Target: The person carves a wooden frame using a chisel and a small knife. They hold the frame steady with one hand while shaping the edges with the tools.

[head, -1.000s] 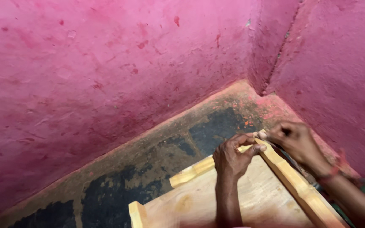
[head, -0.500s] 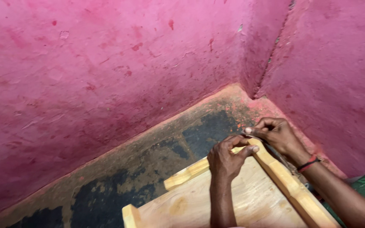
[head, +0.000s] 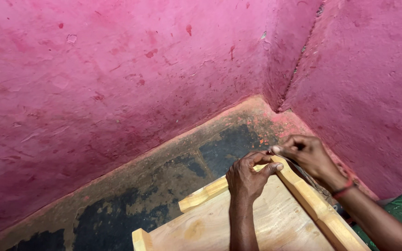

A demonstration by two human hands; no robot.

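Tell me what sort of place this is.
Probably a small, plain room used for woodwork, seen at floor level in a corner. Rough pink plastered walls meet over a worn, dark-stained floor, and both hands, left hand and right hand, work at the corner of a pale wooden frame.

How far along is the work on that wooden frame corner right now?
Done: the wooden panel already carries raised strips along its far edge and right edge. In hand: the left hand and right hand pinch at the corner where the strips meet; what the fingertips hold is too small to tell. Left: whether the corner joint is closed is hidden by the hands.
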